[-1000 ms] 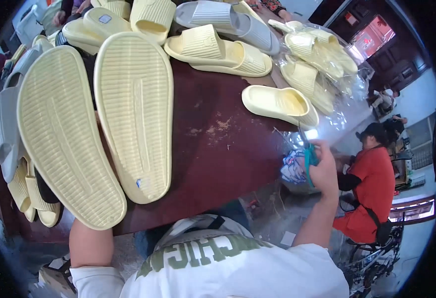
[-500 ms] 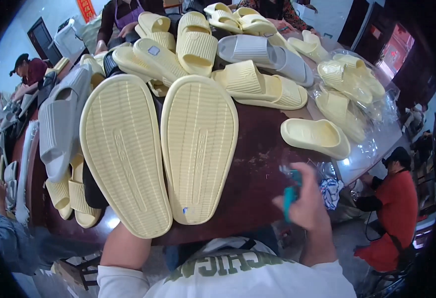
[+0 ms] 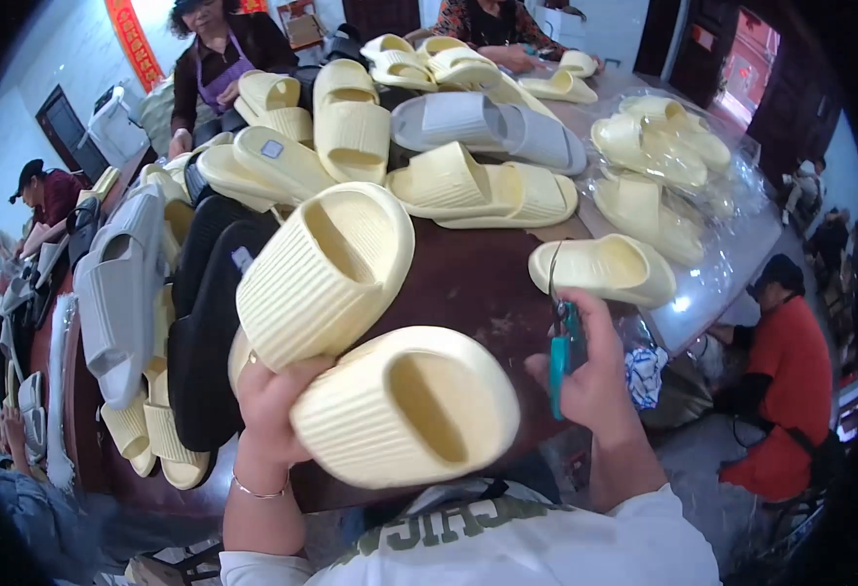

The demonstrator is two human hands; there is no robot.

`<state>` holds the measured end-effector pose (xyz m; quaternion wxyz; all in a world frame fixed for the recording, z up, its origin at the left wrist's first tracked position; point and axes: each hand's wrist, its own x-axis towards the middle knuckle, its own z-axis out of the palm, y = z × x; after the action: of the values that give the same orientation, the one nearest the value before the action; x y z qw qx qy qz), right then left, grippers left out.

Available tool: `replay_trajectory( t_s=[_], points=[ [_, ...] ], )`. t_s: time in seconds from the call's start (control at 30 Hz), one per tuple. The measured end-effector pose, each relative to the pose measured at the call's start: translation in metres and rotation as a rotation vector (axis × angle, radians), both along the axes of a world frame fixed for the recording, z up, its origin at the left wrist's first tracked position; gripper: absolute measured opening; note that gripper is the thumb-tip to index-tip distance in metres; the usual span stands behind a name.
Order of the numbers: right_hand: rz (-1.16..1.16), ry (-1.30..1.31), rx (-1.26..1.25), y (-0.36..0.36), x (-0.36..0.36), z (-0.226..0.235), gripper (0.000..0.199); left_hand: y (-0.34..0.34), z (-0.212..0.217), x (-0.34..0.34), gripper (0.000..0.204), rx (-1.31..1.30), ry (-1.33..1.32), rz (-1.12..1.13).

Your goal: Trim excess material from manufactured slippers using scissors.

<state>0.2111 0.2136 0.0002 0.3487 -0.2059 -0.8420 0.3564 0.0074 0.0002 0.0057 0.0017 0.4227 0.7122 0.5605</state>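
Half a second ago the pair of pale yellow ribbed foam slides point(image 3: 370, 342) lay soles up on the counter; now it is turned strap side up and lifted off the dark red-brown counter point(image 3: 478, 283), tilted toward the person.

At the far left, grey foam slides point(image 3: 121, 283) and black slides point(image 3: 209, 322) lie along the counter edge, just beside the held pair. The left hand point(image 3: 268, 405) grips the pair from below, its fingers point(image 3: 253, 386) curled and pressed around the edge where the two slides meet; the nearer slide bulges out over the wrist. More yellow slides point(image 3: 478, 186) are heaped behind, and a single yellow slide point(image 3: 605, 269) lies near bagged ones in clear plastic point(image 3: 683, 176).

To the right, the right hand point(image 3: 595, 376) is closed around small teal-handled snips point(image 3: 561, 342), blades pointing up, held apart from the pair. A person in a red shirt point(image 3: 791, 371) sits beyond.
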Motion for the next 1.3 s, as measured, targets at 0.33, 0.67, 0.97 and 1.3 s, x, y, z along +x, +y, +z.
replay_trajectory(
  t_s=[0.33,0.67,0.97,1.3],
  points=[
    [0.079,-0.091,0.191,0.004,0.027,-0.007,0.072,0.022,0.000,0.019,0.037,-0.203,0.920,0.061],
    [0.154,-0.283,0.250,0.003,0.050,0.005,0.067,0.018,-0.005,0.030,0.026,-0.236,0.971,0.023],
    [0.025,-0.057,0.140,0.010,0.032,-0.006,0.076,0.018,-0.010,0.033,0.013,-0.225,1.031,-0.164],
    [0.019,-0.119,0.055,0.004,0.017,-0.016,0.070,0.016,-0.008,0.031,0.028,-0.216,1.082,-0.218]
  ],
)
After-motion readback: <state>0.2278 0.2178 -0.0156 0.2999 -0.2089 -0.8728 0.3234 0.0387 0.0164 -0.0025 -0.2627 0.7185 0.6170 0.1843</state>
